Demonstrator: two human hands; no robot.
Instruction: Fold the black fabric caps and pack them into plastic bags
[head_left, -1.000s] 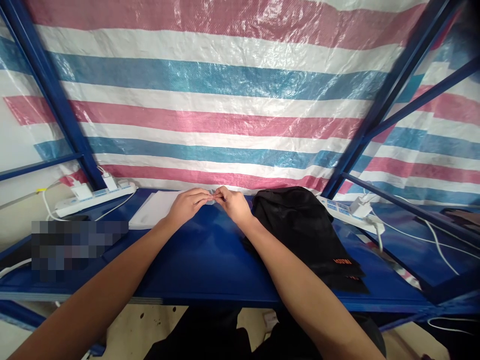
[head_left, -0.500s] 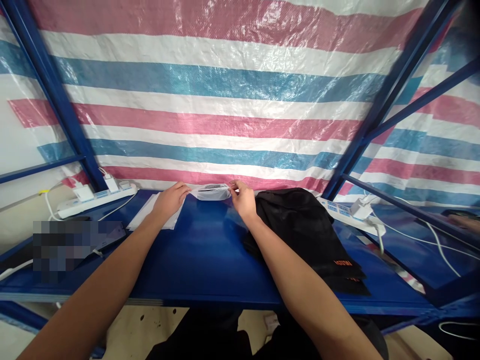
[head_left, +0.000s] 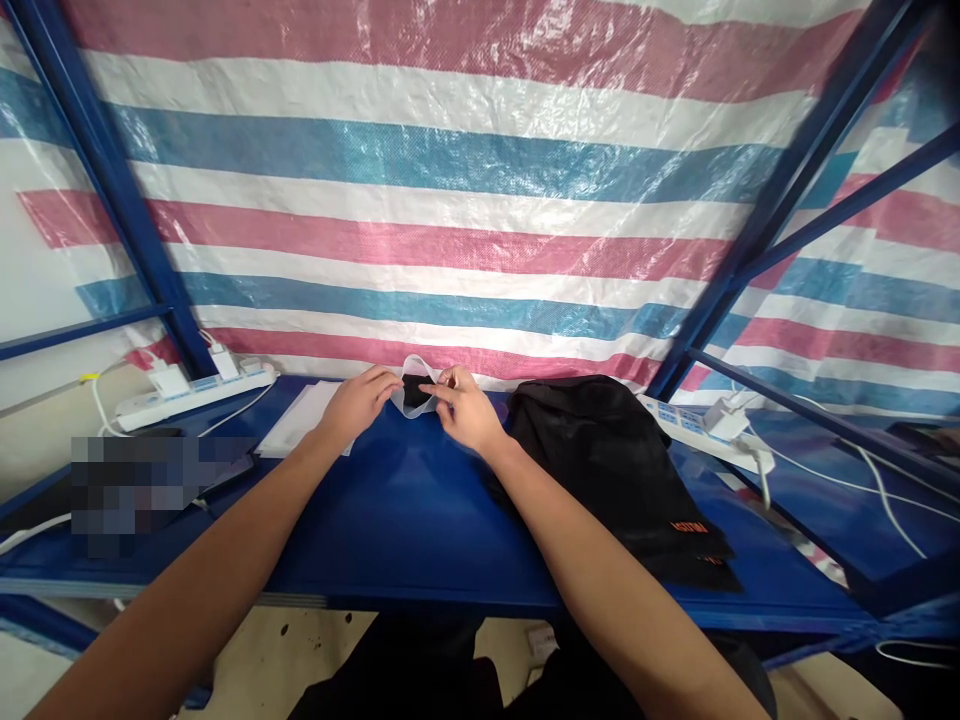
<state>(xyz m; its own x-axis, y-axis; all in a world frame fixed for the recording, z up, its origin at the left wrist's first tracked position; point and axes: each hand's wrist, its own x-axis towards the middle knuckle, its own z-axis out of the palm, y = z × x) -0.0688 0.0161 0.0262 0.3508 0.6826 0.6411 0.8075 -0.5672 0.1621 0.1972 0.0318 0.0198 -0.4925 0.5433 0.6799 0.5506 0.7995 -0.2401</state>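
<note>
Between my hands a clear plastic bag (head_left: pixel 412 363) is held up above the far part of the table, its mouth spread open toward me. Something black (head_left: pixel 415 389) shows inside the mouth; I cannot make out what it is. My left hand (head_left: pixel 364 402) is closed, pinching the bag's left edge. At the right edge my right hand (head_left: pixel 471 412) has finger and thumb closed on the bag, with one finger reaching across the opening. A stack of black cloth bags or garments (head_left: pixel 600 460) with orange lettering lies right of my right hand. White flat sheets or bags (head_left: pixel 289 425) lie beside my left wrist.
The blue table (head_left: pixel 420 530) stands within blue metal posts (head_left: pixel 112 200). Behind it hangs a striped plastic sheet (head_left: pixel 450 180). Power strips with plugs and cables lie at left (head_left: pixel 199 395) and right (head_left: pixel 739 450). A blurred-out object (head_left: pixel 150 490) occupies the left front.
The bag's mouth has gone from a narrow slit to a wide round opening, revealing the black content. My hands have come closer together, and a right finger now points into the mouth.
</note>
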